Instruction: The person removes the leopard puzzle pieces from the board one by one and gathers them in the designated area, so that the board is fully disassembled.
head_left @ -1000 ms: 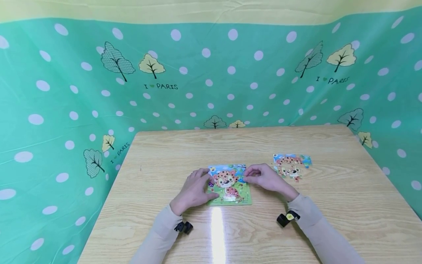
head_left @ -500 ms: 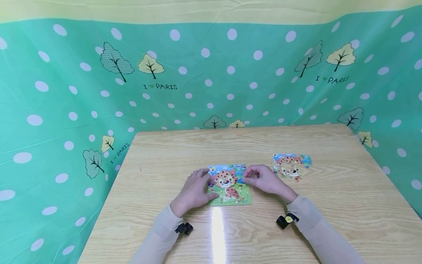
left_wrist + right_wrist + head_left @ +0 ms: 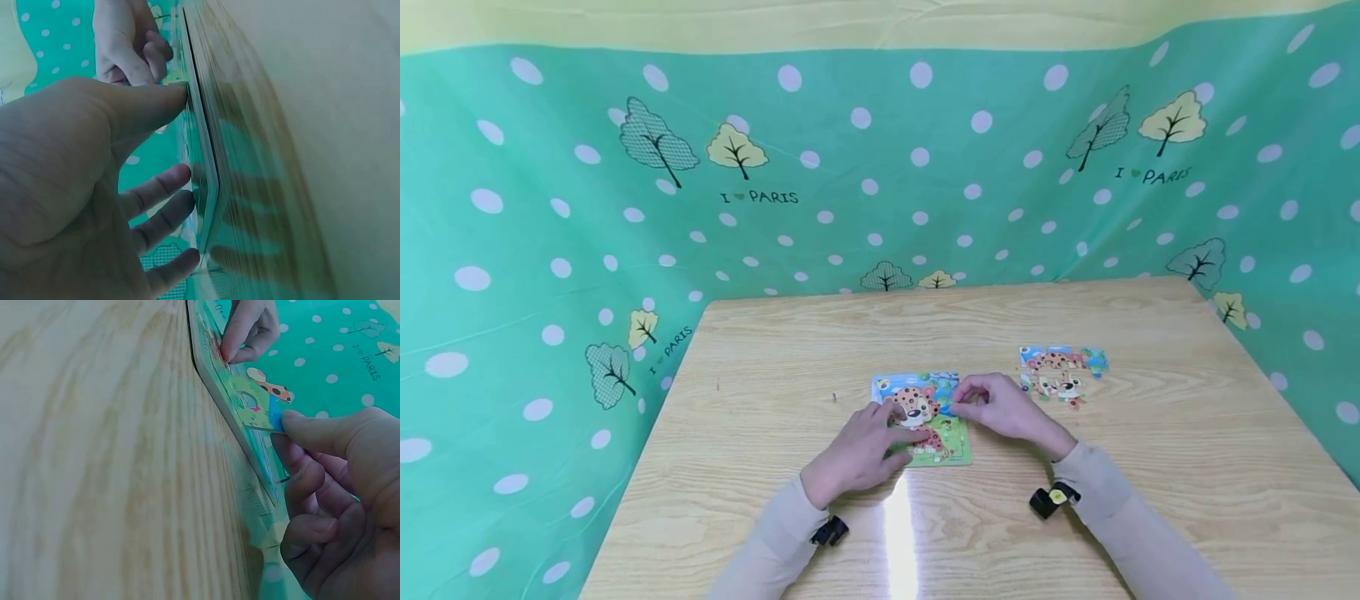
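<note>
A leopard picture puzzle in a flat board lies on the table. My left hand reaches over its left half, fingers spread and covering part of the leopard. In the left wrist view the left fingertips and thumb are right at the board's surface. At the board's right edge, my right hand pinches a puzzle piece between thumb and forefinger. That piece is green and blue with a bit of spotted orange, tilted close over the board in the right wrist view.
To the right lies a cluster of other puzzle pieces, partly joined into a leopard's face. A tiny dark speck shows on the wooden table left of the board. A dotted green curtain hangs behind.
My left hand has slid right and toward me, farther over the puzzle, uncovering the speck on the table. My right hand has hardly moved. The head view has shifted slightly.
</note>
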`<state>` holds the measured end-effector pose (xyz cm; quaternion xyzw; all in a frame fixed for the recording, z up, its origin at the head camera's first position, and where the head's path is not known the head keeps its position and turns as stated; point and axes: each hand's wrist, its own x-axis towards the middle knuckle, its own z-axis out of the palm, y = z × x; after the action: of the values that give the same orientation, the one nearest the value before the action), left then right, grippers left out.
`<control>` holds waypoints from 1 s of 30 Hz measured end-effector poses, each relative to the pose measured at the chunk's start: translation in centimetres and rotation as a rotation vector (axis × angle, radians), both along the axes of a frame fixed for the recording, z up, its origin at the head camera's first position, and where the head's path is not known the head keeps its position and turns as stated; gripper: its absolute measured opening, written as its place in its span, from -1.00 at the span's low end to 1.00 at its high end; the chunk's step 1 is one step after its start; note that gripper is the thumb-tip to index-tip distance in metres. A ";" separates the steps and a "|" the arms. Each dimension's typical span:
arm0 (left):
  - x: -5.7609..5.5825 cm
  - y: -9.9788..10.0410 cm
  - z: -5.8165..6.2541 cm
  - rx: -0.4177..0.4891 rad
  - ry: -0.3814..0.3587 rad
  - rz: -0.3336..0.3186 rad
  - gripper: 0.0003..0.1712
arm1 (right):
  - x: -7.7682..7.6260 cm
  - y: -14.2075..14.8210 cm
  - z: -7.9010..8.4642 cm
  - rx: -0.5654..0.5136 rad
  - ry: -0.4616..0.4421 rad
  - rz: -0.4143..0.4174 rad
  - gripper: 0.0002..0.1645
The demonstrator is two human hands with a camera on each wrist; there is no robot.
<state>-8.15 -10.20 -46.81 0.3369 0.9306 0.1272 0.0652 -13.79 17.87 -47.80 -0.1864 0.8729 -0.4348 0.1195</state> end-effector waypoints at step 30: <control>-0.5 -3.3 -0.1 0.175 -0.183 0.150 -0.21 | -0.3 9.2 1.5 -0.040 -0.002 -0.265 -0.58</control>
<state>-8.66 -13.50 -46.90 0.2576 0.9287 0.2427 0.1103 -14.07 27.07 -46.25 -0.0711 0.8809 -0.4642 0.0583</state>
